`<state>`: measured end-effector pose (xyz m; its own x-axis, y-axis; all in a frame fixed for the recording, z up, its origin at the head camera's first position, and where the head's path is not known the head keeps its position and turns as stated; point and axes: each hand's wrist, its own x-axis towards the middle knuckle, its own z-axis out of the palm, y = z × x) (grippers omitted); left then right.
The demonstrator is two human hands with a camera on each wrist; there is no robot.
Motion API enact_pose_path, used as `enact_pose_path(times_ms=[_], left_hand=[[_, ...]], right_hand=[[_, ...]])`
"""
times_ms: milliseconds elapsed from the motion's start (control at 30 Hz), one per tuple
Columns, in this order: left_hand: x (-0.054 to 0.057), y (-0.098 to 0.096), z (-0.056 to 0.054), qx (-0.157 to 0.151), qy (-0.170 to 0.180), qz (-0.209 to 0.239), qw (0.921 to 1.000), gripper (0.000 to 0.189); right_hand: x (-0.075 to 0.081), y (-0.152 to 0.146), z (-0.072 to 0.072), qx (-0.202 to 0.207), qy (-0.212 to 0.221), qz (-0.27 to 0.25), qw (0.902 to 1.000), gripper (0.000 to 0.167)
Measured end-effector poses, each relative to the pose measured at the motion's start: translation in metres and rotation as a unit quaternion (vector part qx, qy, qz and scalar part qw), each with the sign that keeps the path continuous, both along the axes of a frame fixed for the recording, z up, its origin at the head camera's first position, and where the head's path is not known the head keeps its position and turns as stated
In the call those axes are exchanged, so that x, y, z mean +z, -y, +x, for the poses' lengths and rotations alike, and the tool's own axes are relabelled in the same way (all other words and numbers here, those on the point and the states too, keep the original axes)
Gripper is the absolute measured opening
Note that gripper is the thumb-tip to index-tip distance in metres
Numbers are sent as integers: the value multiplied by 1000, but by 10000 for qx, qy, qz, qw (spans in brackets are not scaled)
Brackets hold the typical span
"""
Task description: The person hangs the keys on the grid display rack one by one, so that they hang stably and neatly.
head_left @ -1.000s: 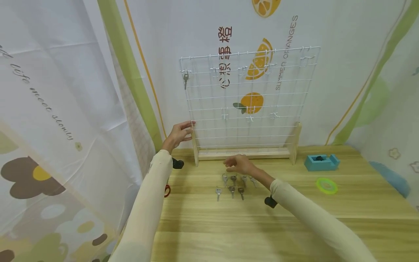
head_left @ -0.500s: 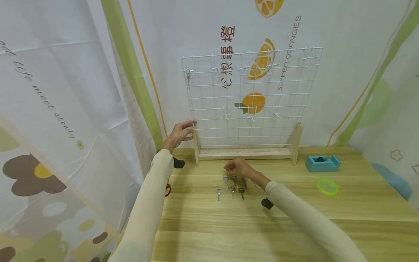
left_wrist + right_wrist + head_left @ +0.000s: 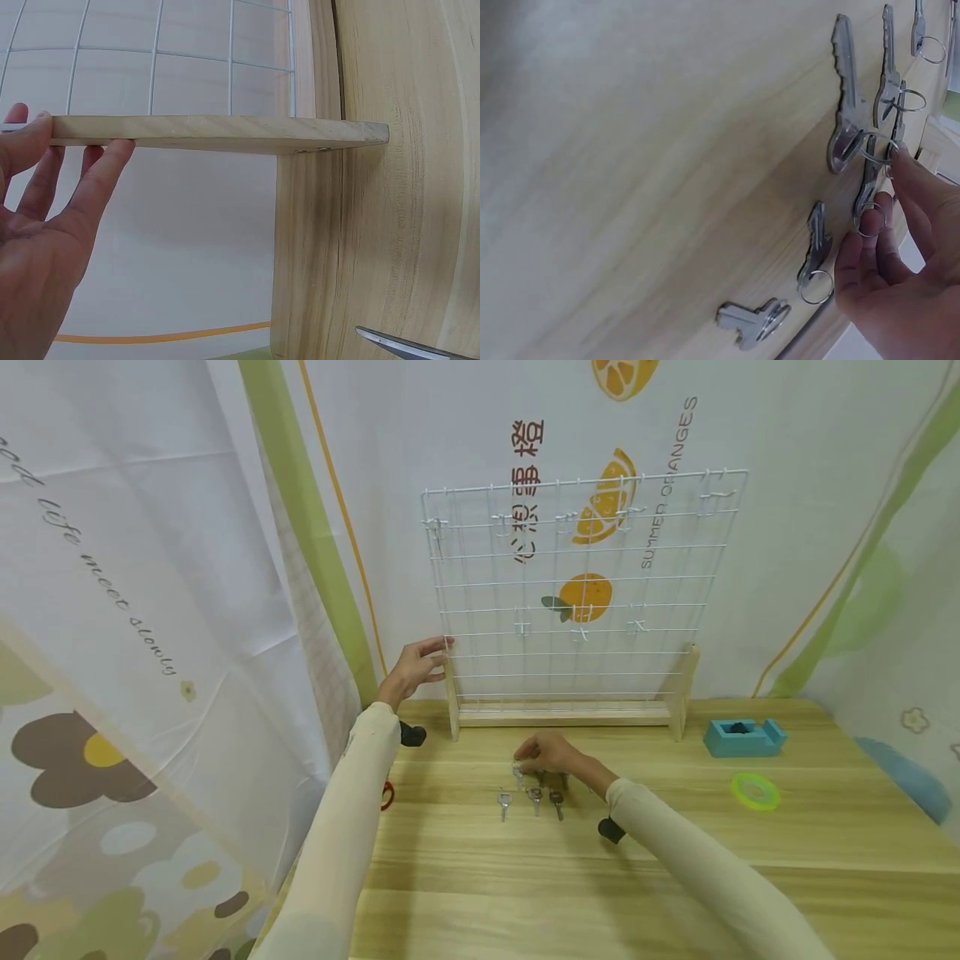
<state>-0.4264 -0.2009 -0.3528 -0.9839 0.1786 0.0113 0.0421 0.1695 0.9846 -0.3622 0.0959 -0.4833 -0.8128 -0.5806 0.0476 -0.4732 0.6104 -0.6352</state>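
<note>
My left hand (image 3: 411,670) holds the wooden side post (image 3: 217,133) of a white wire grid rack (image 3: 577,581), thumb on one side and fingers on the other. My right hand (image 3: 553,753) is low over the table, its fingertips at the ring of a silver key (image 3: 847,97), seemingly pinching it. That key is at the left of the back row; my hand partly hides the others there. In front lie three more keys: a left one (image 3: 504,803), a middle one (image 3: 535,799) and a right one (image 3: 557,802). Another key (image 3: 439,542) hangs from the rack's top-left hook.
White hooks sit along the grid's upper part, with more lower down, such as one hook (image 3: 581,633). A blue tape dispenser (image 3: 744,739) and a yellow-green ring-shaped item (image 3: 755,791) lie at right. A red-handled tool (image 3: 387,795) lies near my left forearm. Printed curtains surround the table.
My right hand has come down onto the back row of keys, its fingertips reaching the leftmost one's ring. My left hand stays on the post. The hanging key has turned edge-on.
</note>
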Motion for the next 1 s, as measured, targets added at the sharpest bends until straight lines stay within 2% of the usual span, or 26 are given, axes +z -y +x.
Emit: enact_pose_path(times_ms=[400,733,1000], left_hand=[[0,-1,0,-41,12,23,10000,45],[0,0,1,-50,-22,7,10000,44],[0,0,2,-47,24,70,10000,45]], right_hand=[[-6,-5,-1,115,-637,-185,9977,17],[-13,-7,-6,-45,-714,-276,9971,11],[-9,-9,-6,-5,-758,-403,9963,7]])
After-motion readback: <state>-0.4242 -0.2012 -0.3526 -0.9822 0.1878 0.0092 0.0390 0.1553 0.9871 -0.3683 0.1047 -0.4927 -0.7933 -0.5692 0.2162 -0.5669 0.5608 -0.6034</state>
